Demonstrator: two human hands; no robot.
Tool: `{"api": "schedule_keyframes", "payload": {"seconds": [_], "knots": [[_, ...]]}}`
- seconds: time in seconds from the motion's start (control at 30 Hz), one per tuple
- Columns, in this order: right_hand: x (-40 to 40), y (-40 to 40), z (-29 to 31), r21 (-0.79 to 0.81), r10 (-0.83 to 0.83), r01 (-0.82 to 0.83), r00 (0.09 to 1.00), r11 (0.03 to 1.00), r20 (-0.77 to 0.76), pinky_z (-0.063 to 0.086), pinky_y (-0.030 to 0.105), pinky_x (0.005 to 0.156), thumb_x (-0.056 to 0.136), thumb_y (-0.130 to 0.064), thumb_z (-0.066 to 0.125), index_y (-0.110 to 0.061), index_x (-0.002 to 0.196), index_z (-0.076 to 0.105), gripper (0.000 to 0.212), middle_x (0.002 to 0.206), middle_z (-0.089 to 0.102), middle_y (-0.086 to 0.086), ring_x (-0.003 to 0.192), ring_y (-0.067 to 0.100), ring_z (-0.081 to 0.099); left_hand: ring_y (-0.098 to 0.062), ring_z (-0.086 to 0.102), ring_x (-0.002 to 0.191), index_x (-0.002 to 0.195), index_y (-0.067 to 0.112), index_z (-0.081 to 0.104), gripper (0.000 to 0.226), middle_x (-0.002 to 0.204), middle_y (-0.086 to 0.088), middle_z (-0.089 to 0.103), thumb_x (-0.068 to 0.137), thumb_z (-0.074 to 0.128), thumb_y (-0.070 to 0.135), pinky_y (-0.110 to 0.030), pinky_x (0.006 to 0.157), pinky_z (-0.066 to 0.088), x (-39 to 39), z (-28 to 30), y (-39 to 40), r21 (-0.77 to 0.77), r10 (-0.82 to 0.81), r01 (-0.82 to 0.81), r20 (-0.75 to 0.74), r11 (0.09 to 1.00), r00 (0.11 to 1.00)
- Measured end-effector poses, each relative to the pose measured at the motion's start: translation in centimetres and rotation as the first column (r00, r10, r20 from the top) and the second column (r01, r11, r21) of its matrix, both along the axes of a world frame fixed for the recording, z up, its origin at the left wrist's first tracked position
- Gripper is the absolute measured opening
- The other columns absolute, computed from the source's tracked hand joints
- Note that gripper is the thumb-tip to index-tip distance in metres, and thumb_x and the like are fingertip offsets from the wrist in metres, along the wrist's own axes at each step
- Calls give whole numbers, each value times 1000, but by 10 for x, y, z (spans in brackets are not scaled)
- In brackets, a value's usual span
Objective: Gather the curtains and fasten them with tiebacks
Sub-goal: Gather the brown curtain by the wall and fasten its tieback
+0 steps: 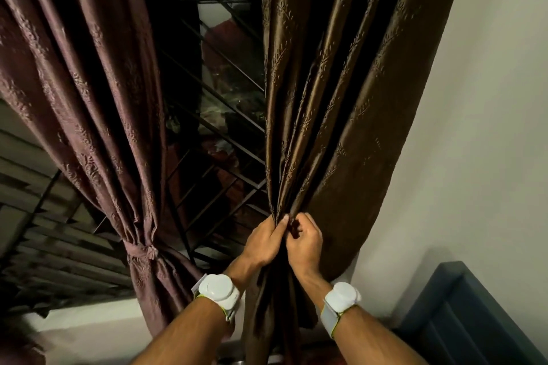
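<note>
From the head view, the left hand [264,241] and right hand [303,241] are pinching the gathered folds of the brown curtain [335,115] side by side. The mauve curtain [89,91] is hanging cinched by its tieback [141,252] before the window grille [219,133].

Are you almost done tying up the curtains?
About halfway. Done: the reddish-brown curtain is bunched and held by a tieback knotted around it. In hand: the left hand and right hand both grip the gathered folds of the dark brown curtain, squeezing them together. Left: no tieback shows on that curtain yet, so it still needs fastening.
</note>
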State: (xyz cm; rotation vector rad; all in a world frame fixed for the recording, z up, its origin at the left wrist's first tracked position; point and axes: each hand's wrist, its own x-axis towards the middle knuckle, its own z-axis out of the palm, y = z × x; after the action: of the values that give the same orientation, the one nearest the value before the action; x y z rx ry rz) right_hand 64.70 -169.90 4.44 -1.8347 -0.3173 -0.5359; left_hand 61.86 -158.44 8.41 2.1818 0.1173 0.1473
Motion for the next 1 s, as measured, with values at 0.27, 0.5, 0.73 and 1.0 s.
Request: {"api": "schedule_keyframes", "payload": {"seconds": [0.27, 0.5, 0.73, 1.0], "knots": [[-7, -16, -9, -66, 123, -114, 981, 991, 148, 54, 28, 89, 87, -22, 70, -25, 113, 76, 27, 112, 61, -14, 106, 7, 60, -18, 68, 122, 124, 13, 73, 37, 121, -4, 76, 107, 53, 40, -47, 112, 48, -2, 8, 11, -269, -17, 33, 63, 963, 998], [14, -38, -13, 390, 259, -81, 864, 917, -431, 36, 34, 120, 90, -28, 80, -30, 163, 19, 95, 162, 35, -5, 148, 10, 36, -15, 69, 122, 123, 15, 71, 27, 126, -5, 75, 109, 50, 25, -29, 107, 52, -14, 15, 8, -508, -179, 134, -41, 851, 983], [15, -23, 7, 475, 324, -109, 858, 873, -399, 60, 40, 94, 92, -9, 76, 3, 102, 70, 16, 100, 76, 16, 99, 31, 74, -9, 67, 123, 124, 23, 69, 25, 126, 3, 74, 110, 49, 23, -29, 110, 50, -15, 19, 11, -470, -117, 107, 8, 876, 993], [-14, -15, 5, 185, 62, -37, 989, 982, -132, 43, 18, 55, 87, -9, 79, -15, 74, 57, 27, 62, 59, -7, 58, 3, 53, -34, 65, 123, 126, 17, 68, 43, 127, -10, 73, 106, 49, 50, -47, 101, 52, -2, 3, 0, -15, 168, -168, 2, 986, 986]]}}
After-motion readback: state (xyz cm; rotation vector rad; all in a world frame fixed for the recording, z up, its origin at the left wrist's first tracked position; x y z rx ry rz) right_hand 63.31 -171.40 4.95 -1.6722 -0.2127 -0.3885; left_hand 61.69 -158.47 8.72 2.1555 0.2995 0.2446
